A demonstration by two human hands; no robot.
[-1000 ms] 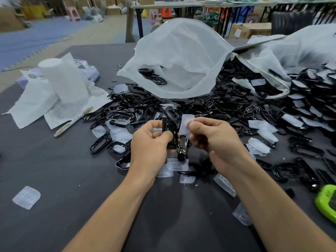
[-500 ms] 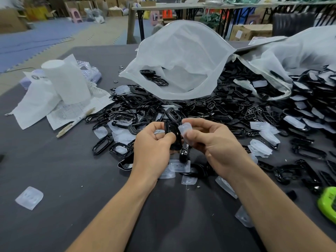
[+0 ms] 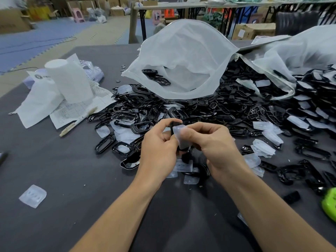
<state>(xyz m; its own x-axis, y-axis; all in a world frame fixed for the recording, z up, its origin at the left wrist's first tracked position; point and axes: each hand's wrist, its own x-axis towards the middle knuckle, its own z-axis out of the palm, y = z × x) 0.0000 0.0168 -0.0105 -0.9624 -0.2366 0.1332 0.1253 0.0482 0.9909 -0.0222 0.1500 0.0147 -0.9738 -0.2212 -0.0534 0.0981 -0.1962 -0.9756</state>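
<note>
My left hand grips a small black plastic part above the dark table; most of the part is hidden by my fingers. My right hand pinches a translucent rubber pad and holds it flat against the black part. Both hands meet at the middle of the view, just in front of a large heap of black plastic frames.
An open white mesh bag lies behind the heap with a few black parts inside. More pads and black parts spread to the right. A white roll, papers and a pen sit left. One loose pad lies near left; a green object at right edge.
The pad in my right hand has come down over the black part, now covering its face. Both hands stay close together at the same spot.
</note>
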